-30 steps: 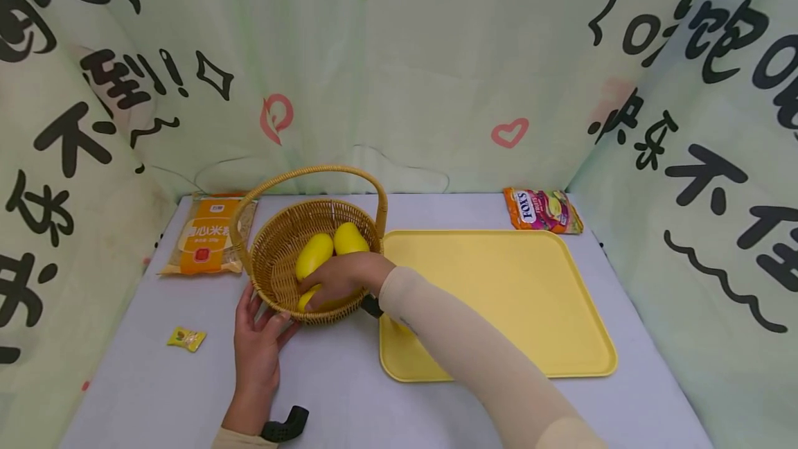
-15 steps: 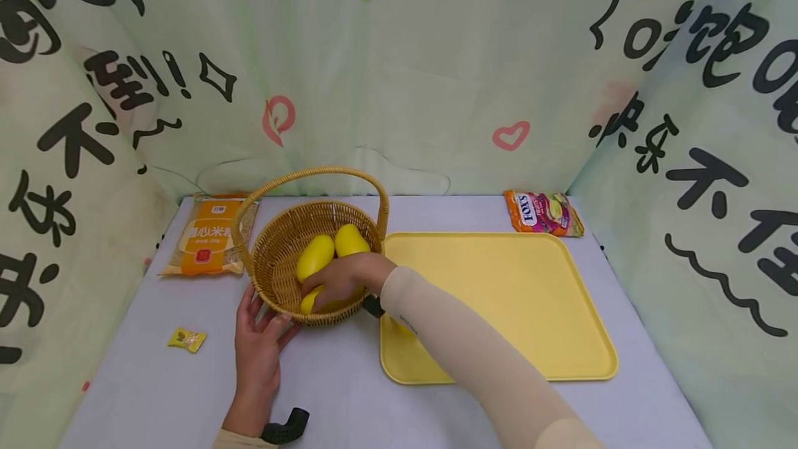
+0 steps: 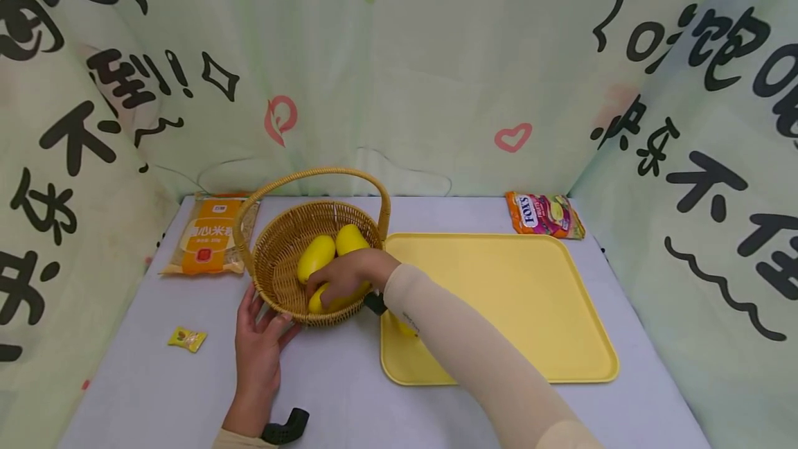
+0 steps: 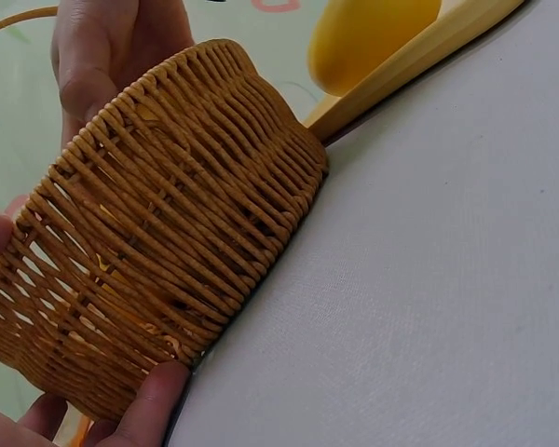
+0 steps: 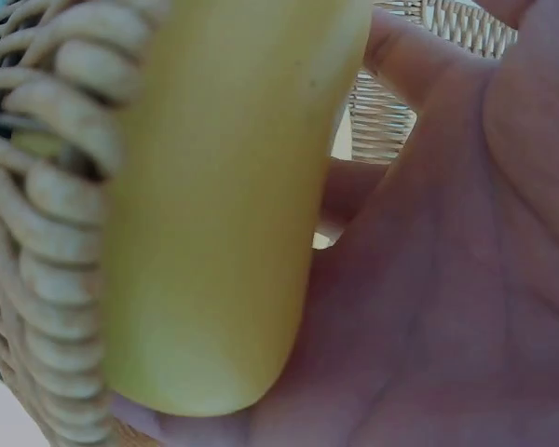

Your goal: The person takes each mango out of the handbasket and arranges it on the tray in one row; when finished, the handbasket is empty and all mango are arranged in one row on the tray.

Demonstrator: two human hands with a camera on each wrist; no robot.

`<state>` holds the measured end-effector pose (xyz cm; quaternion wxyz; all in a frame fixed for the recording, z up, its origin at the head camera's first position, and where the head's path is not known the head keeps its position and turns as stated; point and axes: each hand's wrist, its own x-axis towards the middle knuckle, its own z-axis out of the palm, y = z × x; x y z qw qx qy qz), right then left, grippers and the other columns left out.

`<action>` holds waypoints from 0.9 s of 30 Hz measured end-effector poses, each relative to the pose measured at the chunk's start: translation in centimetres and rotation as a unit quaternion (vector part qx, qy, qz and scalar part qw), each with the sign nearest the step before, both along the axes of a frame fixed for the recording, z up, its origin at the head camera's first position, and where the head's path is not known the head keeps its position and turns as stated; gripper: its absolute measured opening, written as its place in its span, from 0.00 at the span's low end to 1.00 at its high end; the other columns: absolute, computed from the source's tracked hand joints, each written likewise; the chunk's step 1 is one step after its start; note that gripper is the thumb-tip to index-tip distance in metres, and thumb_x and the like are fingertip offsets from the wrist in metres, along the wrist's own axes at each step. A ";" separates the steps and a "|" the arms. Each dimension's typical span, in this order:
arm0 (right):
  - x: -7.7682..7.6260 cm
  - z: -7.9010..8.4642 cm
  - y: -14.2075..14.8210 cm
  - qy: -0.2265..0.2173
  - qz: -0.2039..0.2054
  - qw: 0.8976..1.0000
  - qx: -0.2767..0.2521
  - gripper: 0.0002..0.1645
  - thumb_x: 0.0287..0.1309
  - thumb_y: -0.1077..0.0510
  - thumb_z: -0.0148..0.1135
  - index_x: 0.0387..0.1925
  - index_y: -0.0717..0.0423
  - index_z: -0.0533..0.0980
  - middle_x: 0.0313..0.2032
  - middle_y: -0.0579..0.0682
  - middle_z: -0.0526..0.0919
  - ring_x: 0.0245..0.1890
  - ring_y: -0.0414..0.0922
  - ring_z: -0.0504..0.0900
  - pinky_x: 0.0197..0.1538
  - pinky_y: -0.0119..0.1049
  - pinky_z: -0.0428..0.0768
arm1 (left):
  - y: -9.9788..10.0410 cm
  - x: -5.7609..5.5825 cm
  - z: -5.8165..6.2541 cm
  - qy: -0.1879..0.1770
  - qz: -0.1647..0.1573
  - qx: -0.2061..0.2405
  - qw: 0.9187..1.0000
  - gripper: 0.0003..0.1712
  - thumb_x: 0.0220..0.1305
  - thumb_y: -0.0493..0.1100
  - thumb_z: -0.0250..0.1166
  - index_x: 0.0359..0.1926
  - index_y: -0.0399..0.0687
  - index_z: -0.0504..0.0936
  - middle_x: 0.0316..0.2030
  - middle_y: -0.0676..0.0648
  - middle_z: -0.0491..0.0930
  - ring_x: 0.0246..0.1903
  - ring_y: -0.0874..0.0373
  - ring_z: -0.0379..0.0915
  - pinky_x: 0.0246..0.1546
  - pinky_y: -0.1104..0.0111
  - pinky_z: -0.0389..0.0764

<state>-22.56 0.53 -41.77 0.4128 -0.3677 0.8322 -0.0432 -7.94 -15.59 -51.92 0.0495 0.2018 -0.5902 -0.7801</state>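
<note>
The right hand (image 3: pixel 339 277) reaches down inside a round wicker basket (image 3: pixel 274 262), its fingers curled around a yellow mango (image 5: pixel 214 214) near the front wall; in the right wrist view the palm lies along the mango, close to the woven rim. The left hand (image 3: pixel 258 345) grips the basket from outside at the front left, thumb at the rim and fingers spread around the wall, with a fingertip low near the base.

2 more yellow mangoes (image 3: pixel 316 258) lie in the basket behind the right hand. The basket stands on the white-covered bench (image 3: pixel 343 400) with its handle (image 3: pixel 314 172) arching above, just left of a yellow tray (image 3: pixel 499 310). A further mango (image 4: pixel 373 42) rests on the tray, mostly hidden from the head view by the right sleeve (image 3: pixel 480 352).

"FOX'S" reads on the orange and purple packet (image 3: pixel 545 215) at the back right. The orange-labelled bag (image 3: pixel 210 234) at the back left carries white Chinese characters, 心米 among them. Lettering on the small yellow candy wrapper (image 3: pixel 187 339), near the left hand, is too small to read. Bold black Chinese writing, including 不 on both sides, covers the pale curtain (image 3: pixel 399 89).

The left forearm rises from the bottom edge; the right forearm crosses the tray diagonally, wrist over the basket's right rim.
</note>
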 end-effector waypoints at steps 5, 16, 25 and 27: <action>0.0 0.2 0.1 0.001 0.002 1.000 0.001 0.26 0.71 0.42 0.57 0.69 0.26 0.74 0.61 0.42 0.78 0.57 0.44 0.73 0.62 0.40 0.72 | 0.0 0.0 -0.1 0.004 0.000 0.001 1.000 0.50 0.75 0.30 0.58 0.84 0.76 0.49 0.82 0.51 0.54 0.73 0.51 0.64 0.52 0.66 0.88; 0.1 0.9 0.3 0.009 0.021 1.000 -0.020 0.24 0.71 0.47 0.58 0.67 0.31 0.76 0.57 0.40 0.79 0.56 0.45 0.73 0.61 0.38 0.72 | 0.1 0.0 0.1 0.004 -0.001 0.000 1.000 0.50 0.75 0.30 0.58 0.84 0.76 0.49 0.82 0.51 0.54 0.74 0.50 0.64 0.52 0.66 0.88; 0.2 2.0 0.4 0.070 0.036 0.996 -0.046 0.31 0.66 0.48 0.62 0.71 0.33 0.75 0.66 0.47 0.78 0.60 0.44 0.72 0.64 0.39 0.73 | 0.1 0.0 0.1 0.002 -0.003 -0.002 1.000 0.50 0.75 0.31 0.58 0.84 0.76 0.49 0.82 0.51 0.53 0.75 0.49 0.63 0.53 0.66 0.88; 0.2 2.2 0.5 0.082 0.034 0.995 -0.054 0.31 0.66 0.48 0.63 0.70 0.33 0.75 0.65 0.48 0.78 0.60 0.44 0.72 0.63 0.39 0.73 | 0.0 0.0 0.1 0.002 -0.002 -0.003 1.000 0.50 0.75 0.30 0.58 0.84 0.76 0.49 0.82 0.51 0.53 0.74 0.49 0.63 0.53 0.66 0.88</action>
